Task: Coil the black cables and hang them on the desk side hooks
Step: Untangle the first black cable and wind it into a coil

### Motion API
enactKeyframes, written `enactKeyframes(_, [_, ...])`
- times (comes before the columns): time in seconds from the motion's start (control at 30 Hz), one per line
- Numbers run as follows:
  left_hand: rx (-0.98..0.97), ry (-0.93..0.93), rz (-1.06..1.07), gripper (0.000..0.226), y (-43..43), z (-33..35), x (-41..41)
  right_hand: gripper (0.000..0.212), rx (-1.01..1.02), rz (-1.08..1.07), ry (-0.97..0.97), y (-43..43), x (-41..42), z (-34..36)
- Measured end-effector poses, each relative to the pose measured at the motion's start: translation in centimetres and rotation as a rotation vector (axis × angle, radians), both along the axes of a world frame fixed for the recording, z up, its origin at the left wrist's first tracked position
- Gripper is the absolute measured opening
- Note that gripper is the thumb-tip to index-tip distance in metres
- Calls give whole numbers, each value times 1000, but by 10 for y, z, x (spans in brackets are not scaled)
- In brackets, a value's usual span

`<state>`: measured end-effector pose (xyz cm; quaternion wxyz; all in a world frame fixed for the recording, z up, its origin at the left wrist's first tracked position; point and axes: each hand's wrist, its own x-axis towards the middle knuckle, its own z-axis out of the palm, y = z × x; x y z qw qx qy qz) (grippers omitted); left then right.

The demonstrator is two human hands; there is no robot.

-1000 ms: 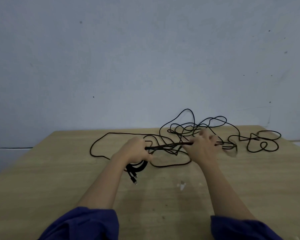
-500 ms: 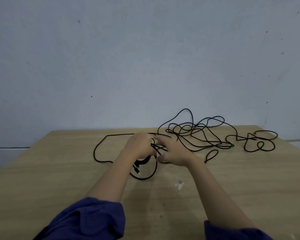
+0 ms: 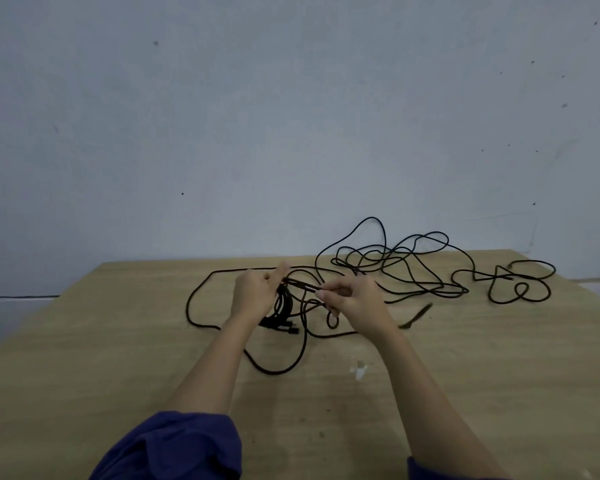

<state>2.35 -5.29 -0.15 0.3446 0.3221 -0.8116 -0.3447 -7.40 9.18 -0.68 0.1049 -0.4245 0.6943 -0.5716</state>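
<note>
A long black cable (image 3: 409, 268) lies in loose tangled loops across the back of the wooden desk (image 3: 118, 358). My left hand (image 3: 255, 294) grips a small bundle of coiled black cable (image 3: 281, 308), whose plug ends hang down under the palm. My right hand (image 3: 355, 301) pinches a strand of the same cable just right of the coil, and the strand runs taut between both hands. A slack loop (image 3: 281, 370) droops toward me on the desk. No hooks are visible.
A pale grey-blue wall (image 3: 291, 133) stands right behind the desk. A small white mark (image 3: 359, 370) sits on the desk surface near my right forearm. More cable loops (image 3: 520, 285) lie at the far right corner.
My right hand came in to the left hand with a stretch of cable, then drew back right a little. The slack loop in front of the coil grew larger.
</note>
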Motion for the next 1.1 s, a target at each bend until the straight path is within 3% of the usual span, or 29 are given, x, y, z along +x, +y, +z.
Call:
enactKeyframes(0.1, [104,188,214,62,4,5,-9,11,-85,2,-102,-3,13,-11])
enactKeyframes(0.23, [278,382,298,38,14,9,-18,13,-71,-101,-138,-16,30,-30])
enactKeyframes(0.37, [140,324,246,43,18,-4,-18,16,343,-166,92,-21,32,-20])
enactKeyframes(0.43, [30,311,182,51,22,-6,-16,24,450,-247,179,-18,29,-1])
enactKeyframes(0.5, [-65,295,83,54,28,-2,-16,17,284,-312,247,-20,29,16])
enactKeyframes(0.63, [-76,282,-34,59,41,7,-21,21,-93,-58,-147,-31,37,31])
enactKeyframes(0.73, [-2,349,7,46,41,9,-25,44,-113,-3,-89,-37,34,17])
enactKeyframes(0.83, [243,532,85,19,42,13,-25,51,-99,-65,27,-42,32,3])
enactKeyframes(0.97, [447,601,112,24,48,19,-25,39,-60,-179,157,-44,32,0])
enactKeyframes(1.1, [552,515,43,39,47,22,-23,42,-24,-254,233,-44,28,4])
